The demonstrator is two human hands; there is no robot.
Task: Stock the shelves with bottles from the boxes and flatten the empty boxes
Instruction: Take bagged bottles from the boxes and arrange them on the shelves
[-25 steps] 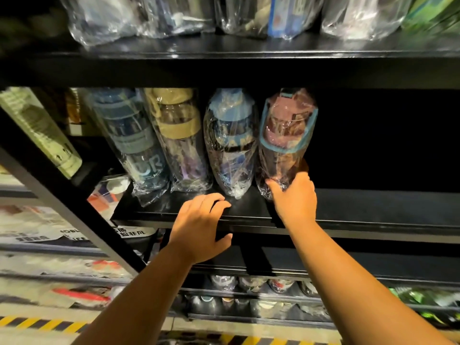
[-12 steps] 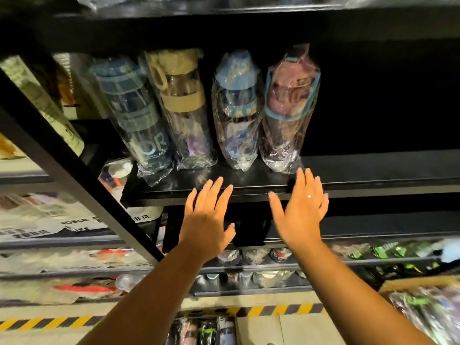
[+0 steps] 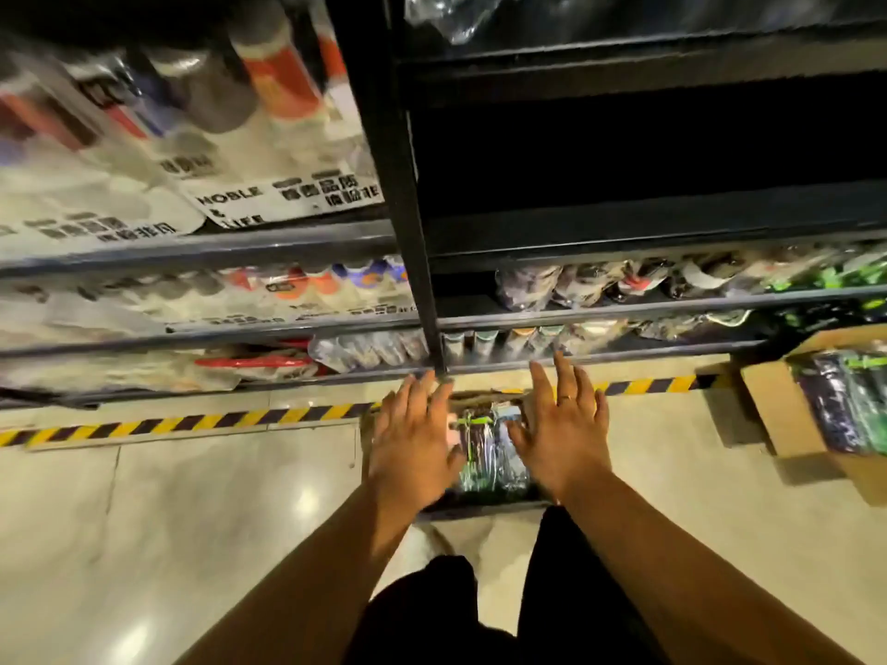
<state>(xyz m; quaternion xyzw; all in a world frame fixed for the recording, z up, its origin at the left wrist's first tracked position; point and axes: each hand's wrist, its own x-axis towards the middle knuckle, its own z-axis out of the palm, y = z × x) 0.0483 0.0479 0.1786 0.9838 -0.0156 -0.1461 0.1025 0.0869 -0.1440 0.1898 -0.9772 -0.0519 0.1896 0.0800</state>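
Gone from view: the row of plastic-wrapped bottles stood on the black shelf a second ago. Looking steeply down now at the open brown cardboard box (image 3: 480, 398) on the pale floor (image 3: 192, 520), lower centre of the frame, with more clear-wrapped dark and green bottles (image 3: 485, 453) packed inside. Reaching toward it with both hands: left hand (image 3: 413, 439) over the box's left side, right hand (image 3: 564, 434) over its right, fingers of each straight and spread, gripping nothing, not yet plainly touching the bottles. Suggests one placement finished and the next pickup starting. Plenty of bare room on the dark metal shelf (image 3: 624, 218) at upper right. Also waiting at the right edge: a second brown cardboard box (image 3: 768, 415), holding wrapped bottles too. Flattening probably a long way off, with neither box empty.
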